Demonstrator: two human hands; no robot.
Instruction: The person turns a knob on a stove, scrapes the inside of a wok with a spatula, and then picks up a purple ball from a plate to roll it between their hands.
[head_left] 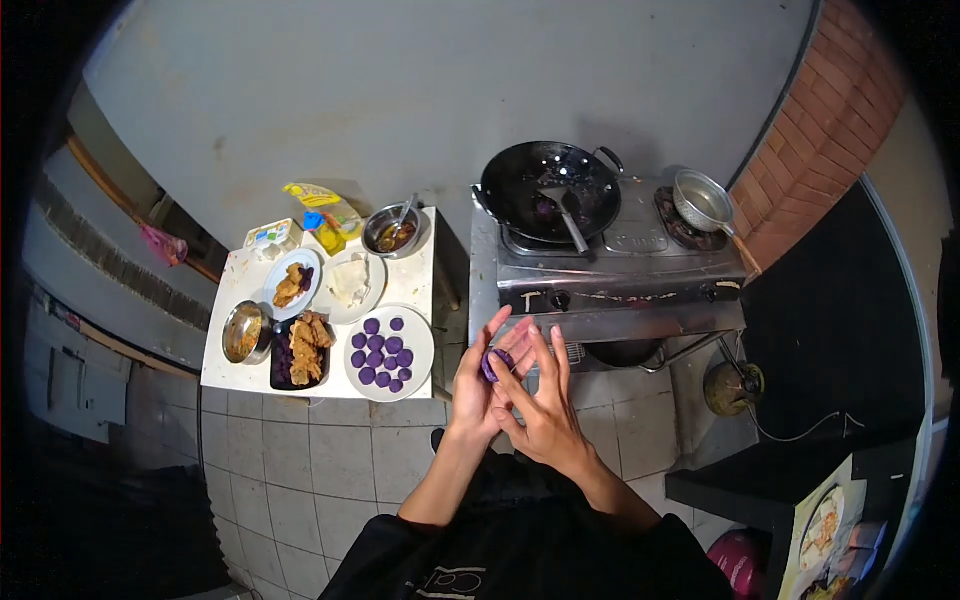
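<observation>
My left hand (474,392), palm turned up, cups a flattened purple dough ball (489,366) in front of my body. A fingertip of my right hand (545,405) presses on the dough, while its other fingers are spread apart. To the left, a white plate (417,325) holds several round purple dough balls (375,342). Behind it, a second plate (373,307) bears a white, flat food piece (349,280).
A black wok (512,218) with a spatula (572,225) sits on the gas stove (620,262), beside a small pot (703,202). The white table (225,345) also carries a black tray (310,386) of fried food, metal bowls (396,245) and an oil pouch (335,208).
</observation>
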